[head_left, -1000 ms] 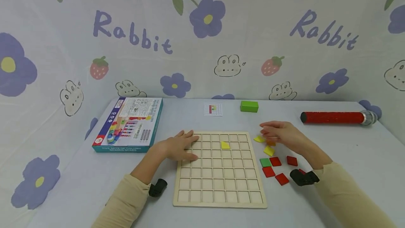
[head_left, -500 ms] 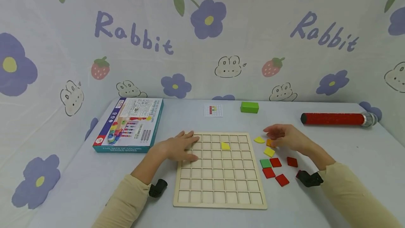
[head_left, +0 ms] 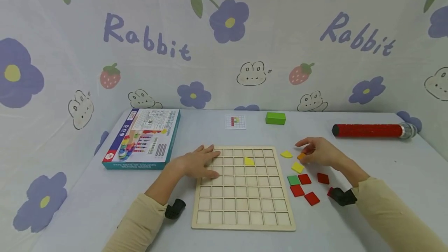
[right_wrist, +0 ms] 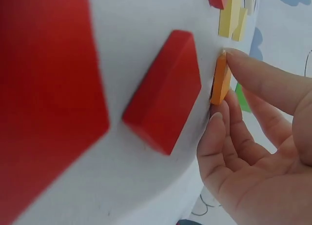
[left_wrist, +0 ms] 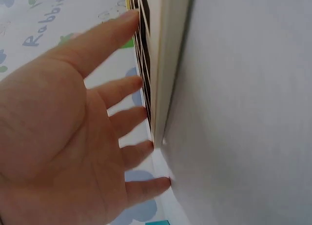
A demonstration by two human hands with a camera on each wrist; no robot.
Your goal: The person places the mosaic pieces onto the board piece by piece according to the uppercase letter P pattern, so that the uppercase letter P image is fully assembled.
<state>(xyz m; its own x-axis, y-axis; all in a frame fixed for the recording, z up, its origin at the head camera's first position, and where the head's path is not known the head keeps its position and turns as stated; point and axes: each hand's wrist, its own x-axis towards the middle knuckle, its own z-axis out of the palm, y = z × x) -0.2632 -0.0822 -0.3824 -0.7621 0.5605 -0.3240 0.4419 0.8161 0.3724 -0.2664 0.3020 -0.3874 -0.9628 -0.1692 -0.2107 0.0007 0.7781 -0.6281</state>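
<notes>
I see my left hand [head_left: 197, 163] lying flat on the near-left part of the wooden grid board [head_left: 243, 188], fingers straight and spread over the cells; I judge it is there to keep the board from sliding on the counter [head_left: 385, 166]. It grips nothing, only presses down.

My right hand [head_left: 320, 153] sits just off the board's right edge, among the loose tiles. Its thumb and fingertips [right_wrist: 229, 59] are closed on the edges of a small orange tile [head_left: 301, 156], which the right wrist view shows tipped up from the counter and held between them. That pinch looks like a lift by the edges, since the tile is too thin to take any other way.

Just left of that hand lies a yellow tile [head_left: 286, 154], and another yellow tile [head_left: 297, 167] lies nearer to me. Below the wrist are a green tile [head_left: 293, 180] and several red tiles [head_left: 311, 198]. One yellow piece [head_left: 249, 161] already sits in a cell of the board, well left of the right hand.
</notes>
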